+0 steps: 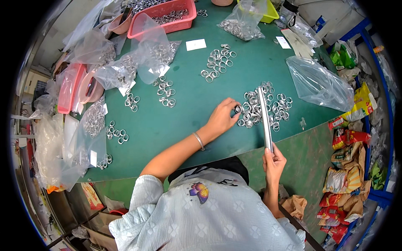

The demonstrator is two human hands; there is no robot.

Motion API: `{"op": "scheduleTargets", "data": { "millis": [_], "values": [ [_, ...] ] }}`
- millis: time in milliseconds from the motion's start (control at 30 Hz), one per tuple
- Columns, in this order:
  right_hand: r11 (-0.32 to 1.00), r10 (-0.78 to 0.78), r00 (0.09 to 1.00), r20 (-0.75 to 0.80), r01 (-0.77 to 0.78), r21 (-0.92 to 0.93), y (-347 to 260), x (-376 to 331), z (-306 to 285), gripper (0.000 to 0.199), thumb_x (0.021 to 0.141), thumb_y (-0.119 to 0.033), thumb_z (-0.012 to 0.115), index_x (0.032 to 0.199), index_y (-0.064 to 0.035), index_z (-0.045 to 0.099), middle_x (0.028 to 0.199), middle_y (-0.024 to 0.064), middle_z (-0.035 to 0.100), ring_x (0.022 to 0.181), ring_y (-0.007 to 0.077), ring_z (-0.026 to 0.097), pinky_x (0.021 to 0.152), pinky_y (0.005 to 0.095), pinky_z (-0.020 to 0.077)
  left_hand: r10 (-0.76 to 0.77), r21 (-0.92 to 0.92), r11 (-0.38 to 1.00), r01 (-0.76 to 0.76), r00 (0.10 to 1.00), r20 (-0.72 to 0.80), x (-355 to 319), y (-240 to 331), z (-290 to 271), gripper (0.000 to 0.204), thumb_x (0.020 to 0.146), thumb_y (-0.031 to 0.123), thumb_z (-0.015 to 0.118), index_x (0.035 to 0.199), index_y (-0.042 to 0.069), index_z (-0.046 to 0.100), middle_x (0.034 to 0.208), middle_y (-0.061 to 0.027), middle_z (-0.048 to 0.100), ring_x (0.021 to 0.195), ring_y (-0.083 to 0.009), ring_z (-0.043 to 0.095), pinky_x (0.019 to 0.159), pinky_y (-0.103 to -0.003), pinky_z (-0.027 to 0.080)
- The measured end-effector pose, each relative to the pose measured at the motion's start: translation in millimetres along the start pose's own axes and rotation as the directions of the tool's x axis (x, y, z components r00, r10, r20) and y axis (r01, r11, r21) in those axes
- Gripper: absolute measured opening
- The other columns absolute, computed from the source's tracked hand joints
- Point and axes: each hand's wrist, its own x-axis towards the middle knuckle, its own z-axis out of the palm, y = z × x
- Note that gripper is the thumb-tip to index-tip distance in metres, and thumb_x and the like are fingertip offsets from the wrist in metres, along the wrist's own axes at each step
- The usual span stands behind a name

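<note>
My right hand is closed round the near, thicker end of a silver ring mandrel. The mandrel points away from me, its thin end over a loose heap of silver rings on the green table. No ring can be made out on the mandrel. At the heap's left edge, my left hand pinches one ring between thumb and fingertips. My left forearm lies across the table's near edge.
Smaller ring groups lie farther back and left. Clear bags of rings, a pink basket and white paper slips stand behind. To the right are a clear plastic bag, gloves and a blue-framed rack.
</note>
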Motion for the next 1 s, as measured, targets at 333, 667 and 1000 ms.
{"op": "scheduleTargets", "data": {
  "millis": [333, 667, 1000],
  "values": [
    [0.999, 0.032, 0.989, 0.142, -0.031, -0.012, -0.3, 6.9, -6.3, 0.034, 0.085, -0.005, 0.057, 0.117, 0.0060, 0.051, 0.058, -0.0040, 0.045, 0.041, 0.0007, 0.034, 0.036, 0.0158, 0.0224, -0.351, -0.810, 0.506, 0.296, 0.929, 0.121, -12.1, 1.5, -37.9, 0.035, 0.080, -0.001, 0.058, 0.114, -0.004, 0.053, 0.106, -0.0135, 0.060, 0.090, -0.0168, 0.060, 0.078, -0.026, 0.049],
    [0.954, -0.037, 0.894, 0.447, 0.165, -0.251, -15.0, 17.0, -5.6, 0.032, 0.077, -0.002, 0.064, 0.107, 0.0060, 0.059, 0.061, -0.0063, 0.046, 0.051, -0.0005, 0.034, 0.044, 0.0163, 0.0243, -0.397, -0.779, 0.563, 0.277, 0.917, 0.039, -42.9, 38.4, -101.6, 0.037, 0.079, -0.004, 0.058, 0.116, -0.004, 0.053, 0.109, -0.0141, 0.059, 0.096, -0.0169, 0.058, 0.086, -0.028, 0.048],
    [0.860, -0.118, 0.800, 0.589, 0.379, -0.342, -49.1, 20.5, 0.8, 0.034, 0.070, 0.001, 0.067, 0.104, 0.0055, 0.060, 0.057, -0.0005, 0.046, 0.050, 0.0021, 0.039, 0.046, 0.0176, 0.0302, -0.356, -0.754, 0.582, 0.305, 0.929, 0.101, -54.8, 50.9, -105.5, 0.030, 0.080, 0.002, 0.060, 0.109, -0.005, 0.058, 0.105, -0.0158, 0.061, 0.098, -0.0188, 0.058, 0.088, -0.029, 0.046]
  ]
}}
